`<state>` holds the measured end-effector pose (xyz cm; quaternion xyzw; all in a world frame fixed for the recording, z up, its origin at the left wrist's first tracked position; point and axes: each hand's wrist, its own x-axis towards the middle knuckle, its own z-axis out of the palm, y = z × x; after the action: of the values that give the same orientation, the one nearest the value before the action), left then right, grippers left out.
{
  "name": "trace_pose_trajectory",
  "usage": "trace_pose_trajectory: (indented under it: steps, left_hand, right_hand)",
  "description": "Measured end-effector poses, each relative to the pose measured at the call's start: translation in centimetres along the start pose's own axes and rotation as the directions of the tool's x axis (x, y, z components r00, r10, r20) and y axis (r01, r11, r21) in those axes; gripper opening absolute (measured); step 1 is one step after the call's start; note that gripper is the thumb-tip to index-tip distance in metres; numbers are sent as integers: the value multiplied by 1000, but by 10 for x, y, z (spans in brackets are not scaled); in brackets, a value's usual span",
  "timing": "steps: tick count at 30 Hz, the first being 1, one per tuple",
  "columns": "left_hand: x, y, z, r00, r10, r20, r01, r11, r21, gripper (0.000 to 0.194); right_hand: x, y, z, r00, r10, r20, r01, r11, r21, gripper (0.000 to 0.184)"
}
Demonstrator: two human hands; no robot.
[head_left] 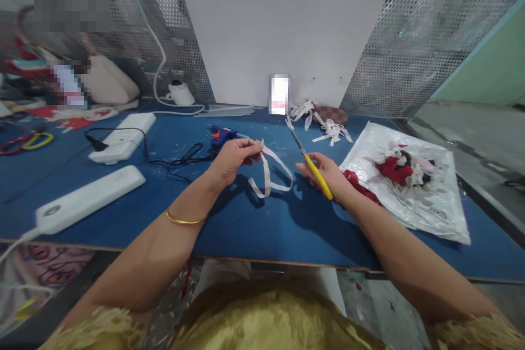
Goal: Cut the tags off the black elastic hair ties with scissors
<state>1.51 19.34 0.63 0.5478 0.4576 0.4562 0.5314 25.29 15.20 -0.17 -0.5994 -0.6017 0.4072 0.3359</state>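
- Close to me is one long blue bench [254, 235], and I wear one thin gold bangle [184, 220] on my left arm.
- My left hand [241, 158] pinches one thin, flat white ribbon [267, 178] between thumb and fingertips. It hangs in a loop over the middle of the bench, between my two hands.
- I think the ribbon is very light, soft and floppy, and could twist easily. An end is the best place to pinch it.
- My right hand [326, 169] is curled around one pair of yellow-handled metal scissors [315, 172], tips pointing away from me. The scissors should feel stiff and a bit heavier; the handle is the safe part.
- Behind my right wrist is one bumpy red soft piece [361, 186], beside one shiny white plastic bag [435, 156] with a red, black and white pile too jumbled to count.
- On my left are two long white power strips [90, 199].
- Past my left hand is one blue glue gun [223, 134].
- Farther off are two bunches of white scraps [332, 131] and one brown checked pouch [338, 115].
- Farthest, one bright-screened phone [279, 93] stands before one big white board [287, 27].
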Motion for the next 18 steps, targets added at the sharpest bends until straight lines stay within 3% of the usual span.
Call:
trace_pose_trajectory:
  steps: [5,9,15,18]
  left_hand:
    - [11,-11,0,984,-15,-178,5,998,-55,27]
    - [29,-15,10,954,-34,-297,11,997,-79,25]
    - [82,8,28,937,20,-349,-35,999,-37,18]
    - [101,16,32,950,30,-309,-26,999,20,23]
  right_hand:
    - [10,14,0,989,-55,-135,22,971,-237,68]
    - [16,22,5,971,-118,-210,49,951,-307,65]
    - [22,30,8,971,-116,-207,29,924,-380,63]
    - [18,26,6,978,-134,-161,38,868,-495,61]
